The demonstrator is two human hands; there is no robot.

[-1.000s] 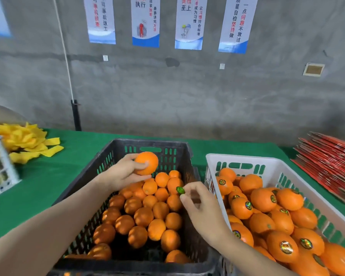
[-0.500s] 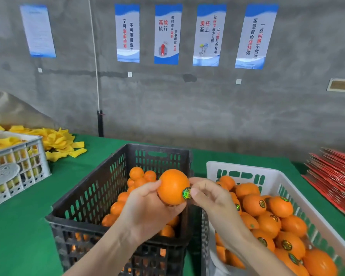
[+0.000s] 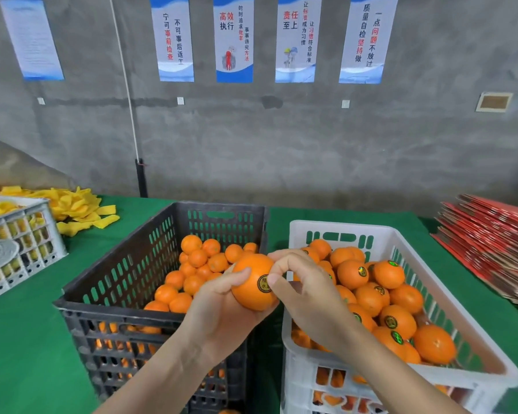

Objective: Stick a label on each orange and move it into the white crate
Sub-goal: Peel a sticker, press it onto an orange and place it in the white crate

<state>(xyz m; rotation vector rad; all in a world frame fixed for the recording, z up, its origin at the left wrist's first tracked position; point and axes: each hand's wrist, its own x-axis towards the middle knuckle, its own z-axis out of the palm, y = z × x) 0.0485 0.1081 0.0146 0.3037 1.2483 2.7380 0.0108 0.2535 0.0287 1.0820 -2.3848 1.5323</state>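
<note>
Head view, single frame. Left hand point(image 3: 222, 312) grips one orange point(image 3: 250, 289) from below and behind, fingers curled round it and thumb across its left face. The orange is held in the air over the gap between the two crates, above both rims and inside neither. A round dark label point(image 3: 263, 284) with gold print sits on the orange's right face. Right hand point(image 3: 307, 291) meets the same orange from the right: thumb tip on the label's right edge, the other fingers curled in, knuckles up, against the fruit's upper right side. Cannot tell whether anything else is pinched between those fingers. Black crate point(image 3: 132, 264), left of centre, holds a pile of unlabelled oranges point(image 3: 198, 264), heaped toward its far right corner. White crate point(image 3: 341, 227), just beside it on the right, holds labelled oranges point(image 3: 388, 274), stickers showing on many. Both crates stand on a green cloth point(image 3: 27, 339). Far left: a grey crate point(image 3: 21, 234) and a heap of yellow foam sleeves point(image 3: 78, 207). Far right: a stack of red flat cartons point(image 3: 491, 243). Grey wall behind, with a row of posters point(image 3: 234, 40).
</note>
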